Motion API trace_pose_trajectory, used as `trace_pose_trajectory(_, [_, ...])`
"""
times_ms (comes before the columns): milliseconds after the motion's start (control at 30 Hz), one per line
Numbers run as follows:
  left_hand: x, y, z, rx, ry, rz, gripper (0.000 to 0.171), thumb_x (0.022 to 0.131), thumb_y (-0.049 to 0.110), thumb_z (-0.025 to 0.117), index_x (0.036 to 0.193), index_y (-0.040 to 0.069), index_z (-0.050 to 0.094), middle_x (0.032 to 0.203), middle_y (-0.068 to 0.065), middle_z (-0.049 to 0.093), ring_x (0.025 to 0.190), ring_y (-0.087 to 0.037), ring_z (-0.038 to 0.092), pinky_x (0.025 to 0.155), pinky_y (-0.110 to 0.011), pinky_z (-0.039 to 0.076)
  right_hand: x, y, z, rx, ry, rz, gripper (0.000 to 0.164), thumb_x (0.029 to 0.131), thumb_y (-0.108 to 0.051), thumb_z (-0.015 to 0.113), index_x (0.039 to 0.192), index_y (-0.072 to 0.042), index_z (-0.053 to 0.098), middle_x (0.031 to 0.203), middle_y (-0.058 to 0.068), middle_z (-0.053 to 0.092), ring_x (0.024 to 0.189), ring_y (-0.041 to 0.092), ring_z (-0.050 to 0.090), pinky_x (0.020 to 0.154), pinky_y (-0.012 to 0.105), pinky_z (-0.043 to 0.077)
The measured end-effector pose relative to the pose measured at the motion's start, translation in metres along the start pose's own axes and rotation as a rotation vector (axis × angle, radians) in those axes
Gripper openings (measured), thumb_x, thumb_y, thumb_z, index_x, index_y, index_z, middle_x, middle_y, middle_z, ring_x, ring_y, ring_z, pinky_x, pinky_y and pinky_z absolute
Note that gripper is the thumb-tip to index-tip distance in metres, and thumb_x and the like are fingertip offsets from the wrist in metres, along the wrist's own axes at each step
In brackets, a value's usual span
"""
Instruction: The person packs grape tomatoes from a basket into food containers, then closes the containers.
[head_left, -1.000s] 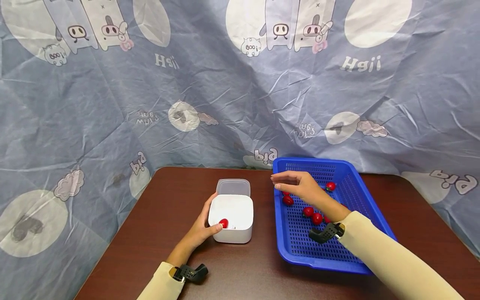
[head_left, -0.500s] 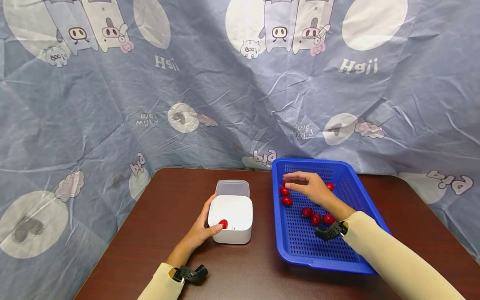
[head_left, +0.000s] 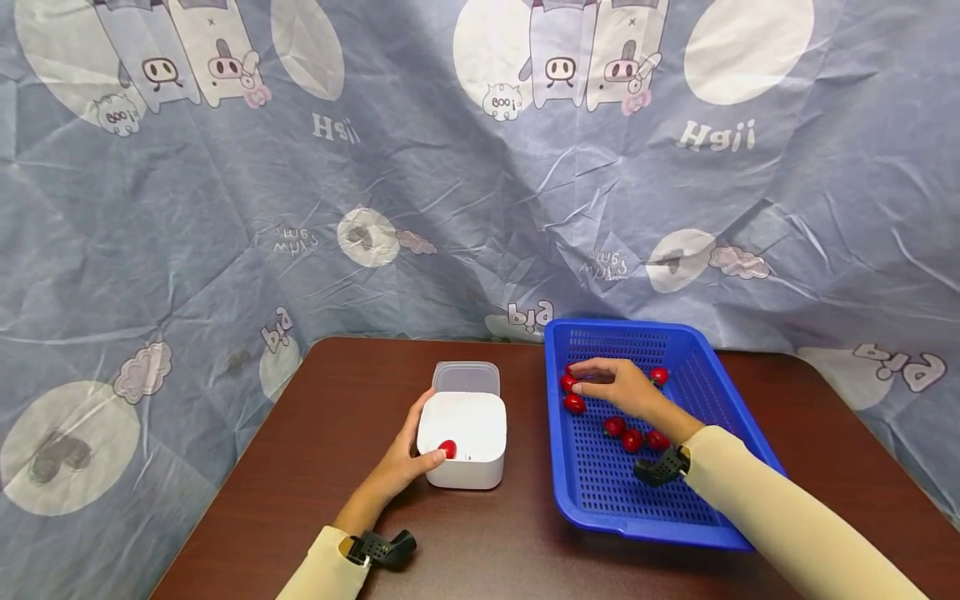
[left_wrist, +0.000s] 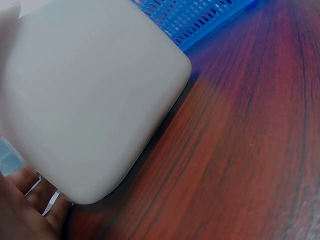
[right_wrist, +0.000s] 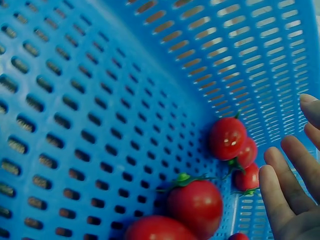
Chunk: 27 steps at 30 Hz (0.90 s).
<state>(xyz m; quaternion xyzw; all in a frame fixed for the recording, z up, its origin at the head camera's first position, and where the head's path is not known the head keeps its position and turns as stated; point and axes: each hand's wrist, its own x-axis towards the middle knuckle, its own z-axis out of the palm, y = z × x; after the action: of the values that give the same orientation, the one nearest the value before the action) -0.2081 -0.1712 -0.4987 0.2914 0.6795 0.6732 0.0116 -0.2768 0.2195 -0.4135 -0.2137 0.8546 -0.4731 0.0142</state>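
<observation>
Red tomatoes (head_left: 574, 404) are lying scattered in a blue basket (head_left: 600, 521), where a right hand (head_left: 621, 390) is hovering near the left wall, fingers loose, holding nothing. A light fingertip pinch, one fruit at a time, is likely suiting smooth skins best. Alongside, a left hand (head_left: 405, 460) is gripping a white box (head_left: 468, 475), a lone tomato (head_left: 448, 448) showing inside.
</observation>
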Motion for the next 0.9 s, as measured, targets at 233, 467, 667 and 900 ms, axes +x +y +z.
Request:
trace_pose_trajectory(233, [-0.001, -0.001, 0.001, -0.021, 0.000, -0.003, 0.089, 0.084, 0.013, 0.067, 0.154, 0.024, 0.014, 0.152, -0.012, 0.025, 0.129, -0.032, 0.033, 0.098, -0.037, 0.040, -0.004, 0.006, 0.005, -0.070, -0.045, 0.026, 0.042, 0.087, -0.020, 0.072, 0.122, 0.002, 0.063, 0.120, 0.021, 0.064, 0.105, 0.032, 0.064, 0.088, 0.043, 0.051])
trace_pose_trajectory(467, [-0.001, 0.000, 0.001, -0.026, -0.008, -0.002, 0.089, 0.084, 0.012, 0.067, 0.154, 0.024, 0.013, 0.152, -0.013, 0.025, 0.128, -0.030, 0.035, 0.097, -0.038, 0.041, -0.007, 0.012, 0.007, -0.086, -0.069, 0.045, 0.041, 0.086, -0.020, 0.074, 0.120, 0.000, 0.065, 0.117, 0.018, 0.066, 0.102, 0.030, 0.066, 0.088, 0.040, 0.051])
trace_pose_trajectory(667, [-0.001, -0.001, 0.001, -0.005, 0.000, -0.006, 0.089, 0.084, 0.013, 0.066, 0.154, 0.025, 0.014, 0.151, -0.012, 0.027, 0.127, -0.027, 0.037, 0.097, -0.036, 0.041, -0.007, 0.015, 0.007, -0.097, -0.095, 0.036, 0.042, 0.087, -0.020, 0.073, 0.122, 0.001, 0.064, 0.118, 0.018, 0.065, 0.104, 0.032, 0.065, 0.088, 0.041, 0.051])
trace_pose_trajectory(900, [0.000, -0.002, 0.001, -0.008, -0.005, -0.011, 0.089, 0.084, 0.016, 0.067, 0.154, 0.027, 0.014, 0.151, -0.010, 0.027, 0.127, -0.031, 0.036, 0.097, -0.038, 0.042, -0.008, 0.015, 0.007, -0.133, -0.116, 0.061, 0.041, 0.087, -0.020, 0.072, 0.122, -0.001, 0.065, 0.120, 0.017, 0.065, 0.103, 0.032, 0.065, 0.088, 0.046, 0.050])
